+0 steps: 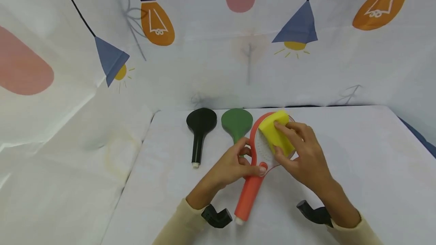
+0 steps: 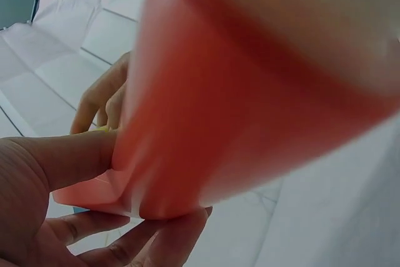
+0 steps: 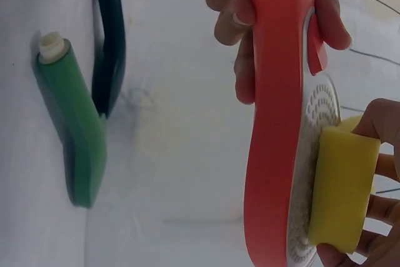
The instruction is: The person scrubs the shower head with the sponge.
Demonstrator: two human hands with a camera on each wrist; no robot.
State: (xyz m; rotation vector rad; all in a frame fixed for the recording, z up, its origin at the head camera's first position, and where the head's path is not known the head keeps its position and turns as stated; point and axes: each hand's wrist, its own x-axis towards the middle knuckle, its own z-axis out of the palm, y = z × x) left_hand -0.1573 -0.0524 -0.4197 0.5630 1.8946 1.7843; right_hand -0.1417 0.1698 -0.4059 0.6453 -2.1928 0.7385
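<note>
My left hand [image 1: 237, 163] grips a red shower head [image 1: 252, 194] where its handle meets the round head, thumb on the front side and fingers behind. The shower head is tilted, its pale nozzle face [image 3: 320, 101] turned toward my right hand. A yellow sponge [image 1: 277, 133] is pinched between the thumb and fingers of my right hand [image 1: 306, 154] and lies against that nozzle face. In the right wrist view the sponge [image 3: 345, 189] sits flat along the dotted plate. The red handle [image 2: 206, 110] fills much of the left wrist view.
A black shower head [image 1: 201, 122] and a green shower head [image 1: 237, 121] lie side by side toward the back of the white table [image 1: 163, 207]. The green one's handle is partly hidden behind my left hand. A printed cloth backdrop [image 1: 211, 63] rises behind the table.
</note>
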